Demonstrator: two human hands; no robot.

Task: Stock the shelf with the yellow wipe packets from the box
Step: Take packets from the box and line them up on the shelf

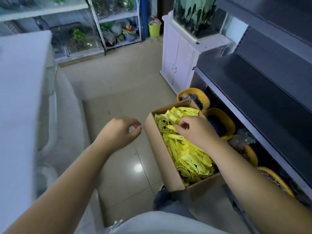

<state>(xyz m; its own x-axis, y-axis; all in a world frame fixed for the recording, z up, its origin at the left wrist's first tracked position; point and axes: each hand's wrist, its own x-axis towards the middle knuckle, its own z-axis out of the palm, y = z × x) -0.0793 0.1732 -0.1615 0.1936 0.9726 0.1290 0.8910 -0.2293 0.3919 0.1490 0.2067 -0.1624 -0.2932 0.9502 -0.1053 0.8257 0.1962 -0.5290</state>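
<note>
Yellow wipe packets (187,154) fill an open cardboard box (162,159) that sits on the tiled floor (118,92), near the person's knee and just beside the dark shelf unit (263,98) on the right. The packets lie heaped and tilted against one another, each printed with a cartoon face, and they reach almost to the rim of the box.

The right hand (197,130) is down inside the far half of the box, its fingers curled and its fingertips (177,128) pinching the edge of one packet (170,127) near the top of the heap. The forearm crosses over the near right corner of the box. The left hand (120,130) hangs in the air to the left of the box, apart from it, fingers loosely curled with thumb and forefinger close together, and it grips nothing.

The shelf boards on the right look bare and dark grey from where I stand. Beneath the lowest board, round yellow tubs (221,122) stand in a row along the floor, right behind the box; their contents are too dim to make out. Farther off, a white cabinet (177,58) carries a fish tank (195,16), a green bin (154,29) stands by the far wall, and a metal rack (118,22) with glass tanks lines the far left. A pale, blurred surface (20,98) fills the left edge.
</note>
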